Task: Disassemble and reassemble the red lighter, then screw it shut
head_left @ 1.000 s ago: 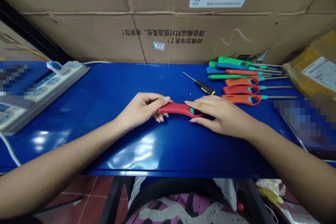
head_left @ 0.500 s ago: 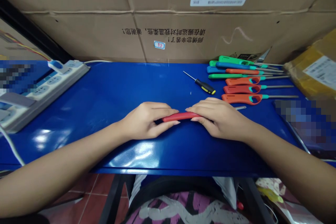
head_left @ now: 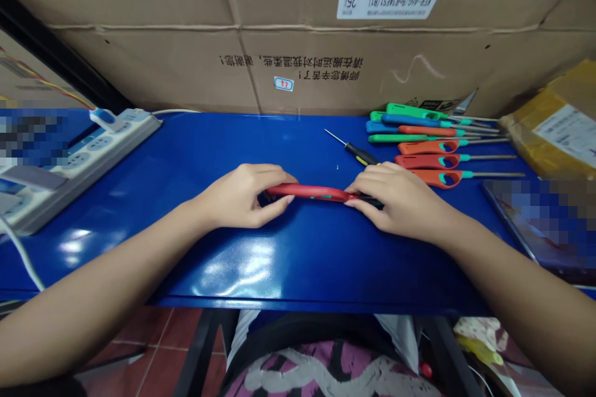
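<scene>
A red long-nosed lighter (head_left: 311, 191) with a teal trigger lies across the middle of the blue table (head_left: 195, 161), held at both ends. My left hand (head_left: 242, 195) pinches its left end with thumb and fingers closed. My right hand (head_left: 400, 201) grips its right end, fingers curled over it and hiding the nozzle. Just behind my right hand lies a small black and yellow screwdriver (head_left: 356, 151).
A pile of several red, green and blue lighters (head_left: 431, 136) lies at the back right. A white power strip (head_left: 79, 158) sits at the left. Large cardboard boxes (head_left: 298, 43) wall off the back, and a yellow parcel (head_left: 559, 124) sits at the far right.
Both hands have turned the red lighter in place, so it now shows its narrow edge. My right hand slid further toward its right end, and more of the red body shows between the hands.
</scene>
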### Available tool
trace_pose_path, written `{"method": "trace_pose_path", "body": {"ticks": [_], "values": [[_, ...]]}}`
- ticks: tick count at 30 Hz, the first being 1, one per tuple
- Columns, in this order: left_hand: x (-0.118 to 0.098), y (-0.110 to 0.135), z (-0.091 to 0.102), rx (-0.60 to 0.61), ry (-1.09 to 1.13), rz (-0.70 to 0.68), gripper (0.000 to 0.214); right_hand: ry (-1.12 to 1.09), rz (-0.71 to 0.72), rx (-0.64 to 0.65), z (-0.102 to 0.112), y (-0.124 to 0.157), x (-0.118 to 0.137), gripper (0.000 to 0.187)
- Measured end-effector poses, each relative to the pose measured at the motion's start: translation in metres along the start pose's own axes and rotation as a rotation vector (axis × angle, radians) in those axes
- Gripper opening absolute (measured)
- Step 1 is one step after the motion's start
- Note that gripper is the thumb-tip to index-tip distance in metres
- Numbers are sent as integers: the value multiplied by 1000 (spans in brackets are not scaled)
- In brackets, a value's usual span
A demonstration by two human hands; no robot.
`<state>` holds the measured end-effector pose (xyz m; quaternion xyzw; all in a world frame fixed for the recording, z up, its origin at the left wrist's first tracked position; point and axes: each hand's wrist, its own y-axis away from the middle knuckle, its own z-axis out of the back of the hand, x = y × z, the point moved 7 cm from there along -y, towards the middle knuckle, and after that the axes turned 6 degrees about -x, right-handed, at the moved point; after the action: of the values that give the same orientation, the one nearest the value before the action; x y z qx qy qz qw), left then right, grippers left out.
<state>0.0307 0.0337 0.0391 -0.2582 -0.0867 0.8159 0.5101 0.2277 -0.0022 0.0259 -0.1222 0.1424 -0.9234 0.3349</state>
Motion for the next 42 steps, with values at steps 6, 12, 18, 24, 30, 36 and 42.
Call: {"method": "trace_pose_path", "body": {"ticks": [6,12,18,24,30,36,42], "values": [[-12,-1,-22,98,-33,-22,34,66,75,8,-8,-3,19,23],[-12,1,-15,1,-68,-76,30,-42,59,12,2,-2,15,22],[5,1,6,-132,-35,16,32,90,-36,-31,16,2,-10,23],[6,1,8,-165,-21,34,30,7,4,-6,10,1,-11,22],[-3,3,2,-151,-121,-57,27,-27,-16,118,-2,1,-5,36],[-7,2,2,-155,-158,-89,27,-30,-65,49,4,0,-8,26],[-17,4,1,-184,-176,-167,22,4,153,-36,4,0,12,27]]}}
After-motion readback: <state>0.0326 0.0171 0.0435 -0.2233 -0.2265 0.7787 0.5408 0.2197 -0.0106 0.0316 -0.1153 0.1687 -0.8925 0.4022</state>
